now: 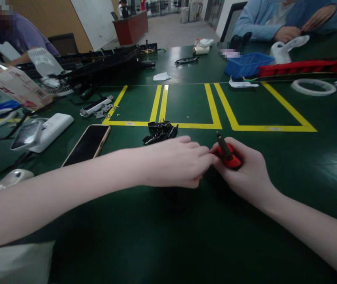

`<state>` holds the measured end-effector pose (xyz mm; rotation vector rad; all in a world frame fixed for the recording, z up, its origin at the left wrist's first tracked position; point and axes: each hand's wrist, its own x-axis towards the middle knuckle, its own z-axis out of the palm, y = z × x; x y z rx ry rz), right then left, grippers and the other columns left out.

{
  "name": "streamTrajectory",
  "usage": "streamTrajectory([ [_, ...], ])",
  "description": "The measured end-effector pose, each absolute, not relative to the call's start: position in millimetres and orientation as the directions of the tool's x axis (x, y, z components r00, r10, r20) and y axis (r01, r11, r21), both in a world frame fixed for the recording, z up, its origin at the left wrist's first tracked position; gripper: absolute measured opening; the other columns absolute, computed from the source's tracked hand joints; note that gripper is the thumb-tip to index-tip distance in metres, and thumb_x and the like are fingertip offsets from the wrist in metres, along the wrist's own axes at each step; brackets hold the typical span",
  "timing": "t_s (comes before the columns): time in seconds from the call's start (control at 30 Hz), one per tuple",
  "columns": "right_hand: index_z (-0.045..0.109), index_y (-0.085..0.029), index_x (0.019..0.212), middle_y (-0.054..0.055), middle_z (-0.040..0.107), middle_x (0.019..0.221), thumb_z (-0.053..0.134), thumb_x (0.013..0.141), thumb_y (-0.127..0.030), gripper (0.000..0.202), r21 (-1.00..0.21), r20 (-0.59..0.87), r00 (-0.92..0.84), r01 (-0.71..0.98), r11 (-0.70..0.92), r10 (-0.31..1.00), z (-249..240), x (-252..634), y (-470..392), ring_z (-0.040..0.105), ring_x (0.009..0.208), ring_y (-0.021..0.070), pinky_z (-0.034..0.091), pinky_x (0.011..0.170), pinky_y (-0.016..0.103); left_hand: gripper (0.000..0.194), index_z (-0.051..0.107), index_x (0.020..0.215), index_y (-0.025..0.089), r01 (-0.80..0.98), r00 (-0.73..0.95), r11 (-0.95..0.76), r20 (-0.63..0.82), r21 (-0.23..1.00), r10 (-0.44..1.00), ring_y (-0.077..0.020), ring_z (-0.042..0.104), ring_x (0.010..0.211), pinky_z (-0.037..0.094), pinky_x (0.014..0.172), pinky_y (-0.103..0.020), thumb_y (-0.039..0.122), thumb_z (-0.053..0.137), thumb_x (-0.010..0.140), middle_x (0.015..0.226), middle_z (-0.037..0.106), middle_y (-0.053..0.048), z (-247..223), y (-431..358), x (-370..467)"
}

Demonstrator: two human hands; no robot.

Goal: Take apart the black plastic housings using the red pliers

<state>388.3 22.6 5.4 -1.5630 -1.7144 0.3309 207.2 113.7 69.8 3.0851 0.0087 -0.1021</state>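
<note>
My right hand is closed around red-handled pliers, whose dark narrow jaws point up and away from me. My left hand reaches across from the left with its fingers curled, its fingertips meeting those of my right hand. Whatever those fingers pinch is hidden or too small to make out. Just beyond my left hand lies a heap of small black parts, touching the yellow tape line. To the left of it rests a phone with a dark screen.
Yellow tape rectangles mark the green table. Metal pieces, a white power bank and cables sit at left. Farther back are a blue basket, a tape roll and glasses. Other people sit across the table.
</note>
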Motion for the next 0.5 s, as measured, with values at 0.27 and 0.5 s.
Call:
streamTrajectory([
  [0.27, 0.059, -0.020, 0.087, 0.002, 0.061, 0.081, 0.063, 0.088, -0.031, 0.012, -0.653, 0.390, 0.041, 0.717, 0.245, 0.920, 2.9, 391.6, 24.0, 0.057, 0.071, 0.0138, 0.047, 0.063, 0.027, 0.005, 0.059, 0.095, 0.016, 0.091, 0.993, -0.982, -0.095, 0.164, 0.076, -0.0175, 0.056, 0.088, 0.040, 0.082, -0.030, 0.020, 0.056, 0.094, 0.099, 0.061, -0.003, 70.0, 125.9, 160.5],
  [0.5, 0.059, -0.020, 0.088, 0.001, 0.060, 0.081, 0.064, 0.087, -0.031, 0.012, -0.633, 0.397, 0.013, 0.728, 0.264, 0.918, 2.2, 391.6, 23.6, 0.057, 0.071, 0.0134, 0.047, 0.062, 0.027, 0.016, 0.060, 0.105, 0.018, 0.067, 0.996, -0.965, -0.070, 0.254, 0.051, -0.0172, 0.058, 0.103, 0.042, 0.091, -0.031, 0.012, 0.047, 0.097, 0.118, 0.061, -0.005, 61.3, 128.3, 145.8],
])
